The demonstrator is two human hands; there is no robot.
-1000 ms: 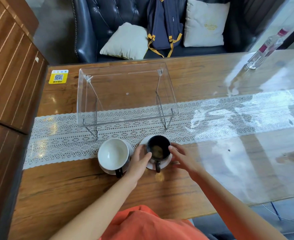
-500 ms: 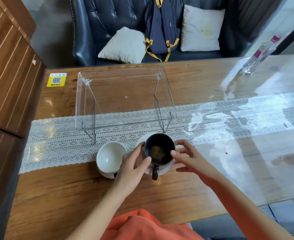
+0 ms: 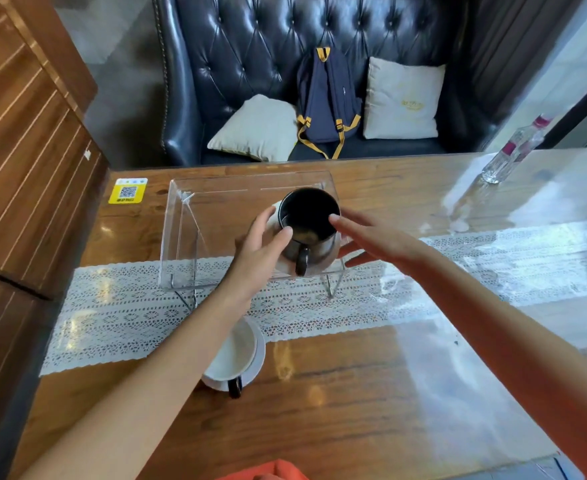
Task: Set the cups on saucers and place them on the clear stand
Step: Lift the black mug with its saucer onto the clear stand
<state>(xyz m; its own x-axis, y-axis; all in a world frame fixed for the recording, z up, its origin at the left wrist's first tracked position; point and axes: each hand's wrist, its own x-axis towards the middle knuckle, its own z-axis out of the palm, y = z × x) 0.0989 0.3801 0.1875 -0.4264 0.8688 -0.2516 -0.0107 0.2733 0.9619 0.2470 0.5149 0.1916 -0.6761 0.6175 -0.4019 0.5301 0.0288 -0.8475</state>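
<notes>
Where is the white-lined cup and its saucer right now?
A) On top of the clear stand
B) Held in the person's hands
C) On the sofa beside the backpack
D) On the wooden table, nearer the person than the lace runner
D: the white-lined cup sits on its saucer on the bare wooden table, while both hands carry the dark cup over the clear stand.

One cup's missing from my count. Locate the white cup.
Head view, low centre: the white cup sits on its saucer on the table, partly under the left forearm.
</notes>
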